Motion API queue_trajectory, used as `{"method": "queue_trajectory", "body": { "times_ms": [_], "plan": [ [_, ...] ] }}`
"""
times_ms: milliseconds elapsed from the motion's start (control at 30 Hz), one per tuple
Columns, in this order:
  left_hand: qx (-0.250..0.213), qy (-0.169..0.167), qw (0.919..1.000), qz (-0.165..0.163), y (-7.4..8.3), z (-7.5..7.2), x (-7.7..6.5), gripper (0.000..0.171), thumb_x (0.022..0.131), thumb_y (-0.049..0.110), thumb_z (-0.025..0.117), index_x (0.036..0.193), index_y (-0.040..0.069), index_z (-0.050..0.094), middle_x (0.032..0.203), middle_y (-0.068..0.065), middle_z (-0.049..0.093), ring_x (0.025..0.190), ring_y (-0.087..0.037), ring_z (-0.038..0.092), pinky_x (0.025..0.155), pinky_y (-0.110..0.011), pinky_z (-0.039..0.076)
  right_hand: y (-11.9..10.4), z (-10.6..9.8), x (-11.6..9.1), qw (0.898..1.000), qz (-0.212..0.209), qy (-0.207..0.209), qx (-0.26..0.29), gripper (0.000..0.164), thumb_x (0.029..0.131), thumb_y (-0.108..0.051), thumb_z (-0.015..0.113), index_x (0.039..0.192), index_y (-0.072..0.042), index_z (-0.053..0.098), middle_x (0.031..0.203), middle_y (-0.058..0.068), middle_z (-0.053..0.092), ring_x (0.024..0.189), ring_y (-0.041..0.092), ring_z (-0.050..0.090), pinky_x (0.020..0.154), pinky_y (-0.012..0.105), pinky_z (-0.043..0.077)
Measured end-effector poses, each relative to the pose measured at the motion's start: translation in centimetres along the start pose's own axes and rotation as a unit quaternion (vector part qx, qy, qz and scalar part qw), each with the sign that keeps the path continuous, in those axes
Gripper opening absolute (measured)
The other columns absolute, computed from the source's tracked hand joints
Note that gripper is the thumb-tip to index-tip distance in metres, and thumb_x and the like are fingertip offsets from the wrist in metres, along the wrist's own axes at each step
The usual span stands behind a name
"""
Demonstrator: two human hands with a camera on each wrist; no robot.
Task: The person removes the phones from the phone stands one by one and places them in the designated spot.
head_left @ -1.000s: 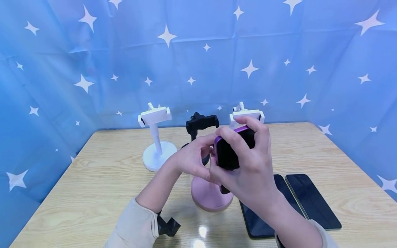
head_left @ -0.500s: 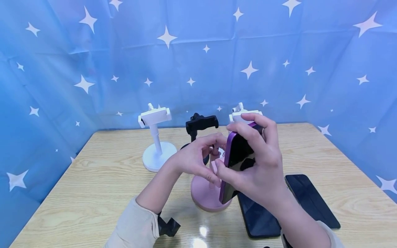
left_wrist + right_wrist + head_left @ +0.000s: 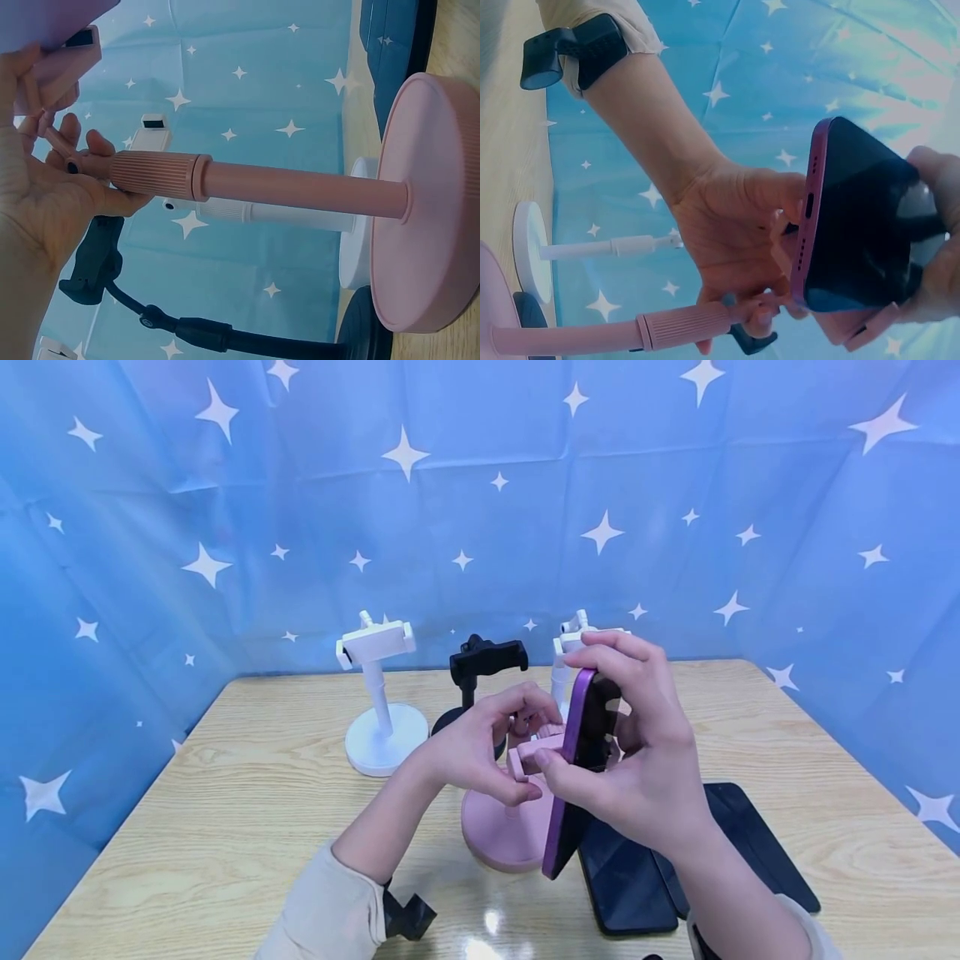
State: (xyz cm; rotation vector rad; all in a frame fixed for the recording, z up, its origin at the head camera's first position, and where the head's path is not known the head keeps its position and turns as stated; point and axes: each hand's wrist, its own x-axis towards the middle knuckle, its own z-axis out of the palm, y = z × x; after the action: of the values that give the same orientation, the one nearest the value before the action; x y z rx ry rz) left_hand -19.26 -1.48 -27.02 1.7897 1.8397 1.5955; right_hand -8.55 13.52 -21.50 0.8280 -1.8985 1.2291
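Note:
In the head view my left hand curls its fingers around the upper part of a pink phone stand, close behind its clamp. The left wrist view shows that hand at the joint above the ribbed collar. My right hand grips a purple-edged phone by its sides, thumb near the clamp. The phone stands steeply tilted, its dark screen turned toward my right palm. Its back lies against or very near the clamp; whether the clamp holds it I cannot tell.
Behind stand a white phone stand at left, a black one in the middle and another white one at right, partly hidden. Dark phones or tablets lie on the wooden table at right. A starred blue curtain hangs behind.
My right hand has shifted right and turned the phone from facing me to nearly edge-on, its lower end dropping. More of the pink clamp shows. My left hand stays almost in place.

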Motion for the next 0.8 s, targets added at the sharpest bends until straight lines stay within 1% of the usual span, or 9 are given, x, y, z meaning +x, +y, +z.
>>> {"method": "queue_trajectory", "body": {
  "times_ms": [67,167,300,400,533,633,700,767,800],
  "plan": [
    [-0.006,-0.001,1.0000,0.006,-0.1,0.0,0.0,0.055,0.059,0.009,0.072,0.108,0.004,0.047,0.090,-0.005,0.047,0.075,-0.018,0.043,0.056,-0.032,0.037,0.3,-0.2,0.0,1.000,0.000,-0.006,0.028,0.066,0.055,0.012,0.069,0.117,0.005,0.048,0.125,0.023,0.035,0.078,0.015,0.046,0.042,0.018,0.040],
    [-0.010,0.002,0.9999,0.004,-0.1,0.1,0.0,0.055,0.059,0.008,0.072,0.108,0.005,0.047,0.091,-0.005,0.048,0.075,-0.018,0.043,0.058,-0.028,0.038,0.6,-0.6,-0.1,0.995,0.009,-0.017,0.094,0.069,0.054,0.019,0.066,0.119,0.007,0.046,0.126,0.025,0.034,0.077,0.016,0.045,0.049,0.019,0.044],
    [0.002,0.009,0.9999,-0.007,0.0,0.2,0.0,0.055,0.059,0.011,0.071,0.108,0.006,0.048,0.092,-0.004,0.047,0.078,-0.016,0.042,0.059,-0.026,0.038,1.2,-1.4,-0.3,0.979,0.023,-0.026,0.199,0.073,0.052,0.027,0.060,0.121,0.008,0.045,0.126,0.028,0.032,0.083,0.020,0.045,0.053,0.022,0.047],
    [0.002,0.011,0.9999,-0.010,0.0,0.3,0.0,0.055,0.059,0.011,0.071,0.108,0.006,0.047,0.094,-0.005,0.048,0.079,-0.016,0.043,0.060,-0.026,0.040,1.5,-2.2,-0.5,0.968,0.027,-0.029,0.246,0.072,0.053,0.030,0.058,0.121,0.010,0.043,0.126,0.028,0.031,0.084,0.020,0.045,0.050,0.024,0.046],
    [-0.013,0.013,0.9998,-0.010,0.0,0.4,0.0,0.053,0.060,0.008,0.069,0.108,0.004,0.047,0.096,-0.008,0.049,0.078,-0.017,0.045,0.062,-0.027,0.043,2.1,-3.5,-1.3,0.965,0.048,-0.024,0.259,0.072,0.055,0.031,0.057,0.122,0.011,0.041,0.126,0.024,0.035,0.084,0.019,0.047,0.051,0.023,0.046],
    [-0.021,0.016,0.9995,-0.014,0.1,0.4,0.0,0.053,0.059,0.006,0.066,0.108,0.003,0.046,0.096,-0.010,0.049,0.077,-0.017,0.047,0.064,-0.028,0.044,2.9,-4.8,-2.2,0.965,0.077,-0.020,0.251,0.073,0.055,0.034,0.053,0.124,0.010,0.042,0.121,0.020,0.039,0.084,0.018,0.048,0.051,0.022,0.045],
    [-0.024,0.019,0.9993,-0.020,0.1,0.5,0.0,0.052,0.059,0.006,0.064,0.108,0.002,0.046,0.096,-0.011,0.049,0.077,-0.017,0.047,0.064,-0.028,0.044,3.5,-5.7,-3.0,0.964,0.107,-0.017,0.242,0.075,0.056,0.035,0.050,0.125,0.007,0.043,0.115,0.015,0.042,0.082,0.017,0.050,0.049,0.023,0.043],
    [-0.027,0.021,0.9991,-0.024,0.2,0.5,0.1,0.053,0.058,0.006,0.062,0.108,0.001,0.045,0.095,-0.011,0.048,0.077,-0.018,0.046,0.064,-0.028,0.043,4.2,-6.6,-4.0,0.967,0.142,-0.011,0.210,0.075,0.056,0.035,0.050,0.125,0.004,0.045,0.104,0.011,0.045,0.078,0.015,0.050,0.045,0.024,0.040],
    [-0.030,0.022,0.9990,-0.026,0.1,0.4,0.1,0.053,0.058,0.006,0.062,0.107,0.001,0.045,0.095,-0.012,0.048,0.077,-0.018,0.046,0.064,-0.028,0.043,4.6,-7.2,-4.5,0.969,0.162,-0.014,0.185,0.075,0.058,0.034,0.051,0.125,0.001,0.046,0.102,0.009,0.045,0.075,0.014,0.051,0.044,0.025,0.038]
  ]
}}
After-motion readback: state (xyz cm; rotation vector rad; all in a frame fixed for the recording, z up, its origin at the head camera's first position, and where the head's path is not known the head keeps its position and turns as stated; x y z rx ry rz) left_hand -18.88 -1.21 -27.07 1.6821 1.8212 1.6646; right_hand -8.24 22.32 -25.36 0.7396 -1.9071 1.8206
